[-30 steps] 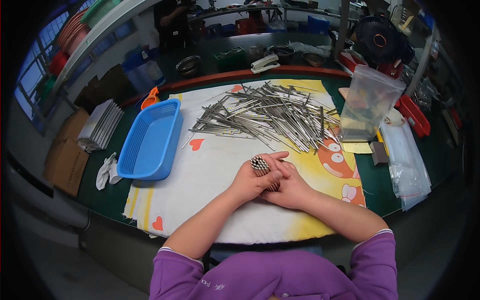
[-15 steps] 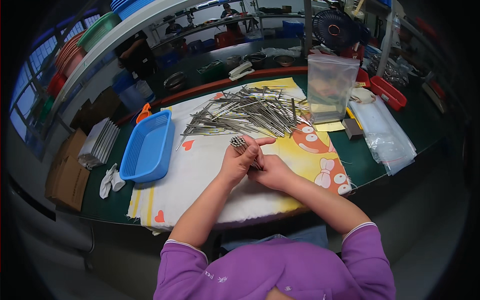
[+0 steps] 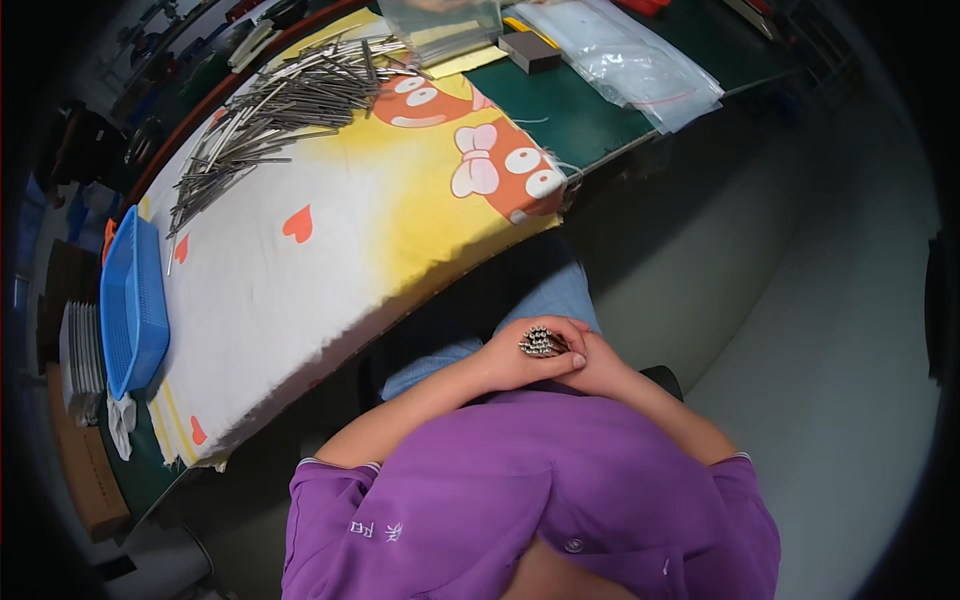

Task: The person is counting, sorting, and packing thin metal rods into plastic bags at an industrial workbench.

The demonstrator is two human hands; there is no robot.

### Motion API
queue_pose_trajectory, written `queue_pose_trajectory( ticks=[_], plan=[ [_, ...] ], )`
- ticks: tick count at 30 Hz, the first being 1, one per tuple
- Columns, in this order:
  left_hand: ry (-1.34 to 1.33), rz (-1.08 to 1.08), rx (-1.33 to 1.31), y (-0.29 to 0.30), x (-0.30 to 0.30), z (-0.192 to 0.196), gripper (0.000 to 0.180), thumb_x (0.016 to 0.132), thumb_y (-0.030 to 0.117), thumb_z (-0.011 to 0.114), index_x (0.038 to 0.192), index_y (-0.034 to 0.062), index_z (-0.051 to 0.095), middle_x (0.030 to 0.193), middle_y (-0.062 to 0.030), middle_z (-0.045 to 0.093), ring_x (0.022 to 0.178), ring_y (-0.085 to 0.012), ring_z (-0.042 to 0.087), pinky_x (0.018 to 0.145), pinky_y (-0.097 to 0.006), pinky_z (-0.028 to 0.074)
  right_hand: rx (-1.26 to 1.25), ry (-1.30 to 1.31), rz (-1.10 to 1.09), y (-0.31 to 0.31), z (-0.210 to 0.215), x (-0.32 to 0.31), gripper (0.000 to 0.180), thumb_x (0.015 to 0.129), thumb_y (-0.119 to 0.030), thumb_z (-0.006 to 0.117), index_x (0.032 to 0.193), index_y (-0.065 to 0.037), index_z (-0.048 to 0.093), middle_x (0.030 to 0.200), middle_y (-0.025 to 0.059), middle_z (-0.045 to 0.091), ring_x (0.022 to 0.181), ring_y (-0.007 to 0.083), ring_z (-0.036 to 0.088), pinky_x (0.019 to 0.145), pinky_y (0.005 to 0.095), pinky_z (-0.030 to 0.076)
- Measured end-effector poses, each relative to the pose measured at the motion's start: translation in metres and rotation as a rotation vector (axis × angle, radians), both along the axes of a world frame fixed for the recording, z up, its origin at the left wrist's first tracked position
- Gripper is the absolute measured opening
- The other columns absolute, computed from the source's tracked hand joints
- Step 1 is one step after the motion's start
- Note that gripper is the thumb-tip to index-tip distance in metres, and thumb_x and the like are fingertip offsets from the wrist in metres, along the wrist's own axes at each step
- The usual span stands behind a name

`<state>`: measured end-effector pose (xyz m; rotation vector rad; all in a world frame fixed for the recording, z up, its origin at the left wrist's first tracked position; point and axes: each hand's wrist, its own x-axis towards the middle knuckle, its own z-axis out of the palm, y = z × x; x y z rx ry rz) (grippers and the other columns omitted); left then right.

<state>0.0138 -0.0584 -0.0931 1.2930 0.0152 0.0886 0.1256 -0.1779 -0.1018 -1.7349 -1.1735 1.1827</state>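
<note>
A person in a purple shirt sits back from the tabletop [image 3: 640, 110], both hands in the lap. The left hand [image 3: 520, 360] and right hand [image 3: 595, 362] meet around a small bundle of metal rods [image 3: 541, 343], held upright so the rod ends face the camera. The fingers [image 3: 560, 327] of the left hand curl shut around the bundle; the right hand presses in from the other side, its fingers mostly hidden.

Well beyond the fingers, up and to the left, a large loose pile of rods [image 3: 275, 105] lies on a white and yellow cloth [image 3: 330, 250]. Farther left of it sits a blue basket [image 3: 130, 300]; nothing is visible inside it from here.

Judging by this, one handful is gathered and most of the rods are left unsorted.
</note>
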Motion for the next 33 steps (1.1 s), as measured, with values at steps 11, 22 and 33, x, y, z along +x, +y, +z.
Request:
queue_pose_trajectory(
  ticks=[11,22,33],
  plan=[
    [0.209,0.044,-0.185,-0.04,0.021,-0.041,0.015,0.086,0.011,0.059,0.075,0.004,0.05,0.074,-0.0053,0.061,0.092,-0.0145,0.058,0.092,-0.031,0.042,-0.129,0.303,-0.308,-0.047,-0.052,-0.006,0.033,0.074,-0.011,0.064,0.105,-0.002,0.056,0.1,0.0091,0.062,0.097,0.0177,0.059,0.081,0.0284,0.047],
    [0.453,0.41,-0.909,-0.014,0.013,-0.054,0.03,0.092,0.029,0.045,0.075,0.005,0.048,0.077,-0.0099,0.057,0.103,-0.0303,0.055,0.093,-0.044,0.043,-0.014,0.043,-0.288,-0.037,-0.024,-0.007,0.061,0.072,-0.023,0.07,0.121,-0.007,0.038,0.09,0.0146,0.061,0.082,0.0255,0.062,0.072,0.0339,0.048],
    [0.323,0.031,-0.887,-0.008,-0.004,0.013,0.066,0.091,0.053,0.028,0.14,0.0096,0.02,0.136,-0.0135,0.032,0.125,-0.0276,0.035,0.095,-0.039,0.042,1.155,-0.537,0.117,0.035,0.034,-0.009,0.019,0.076,-0.029,0.066,0.078,-0.011,0.062,0.096,0.0111,0.063,0.093,0.0309,0.059,0.087,0.0474,0.043]
  ],
)
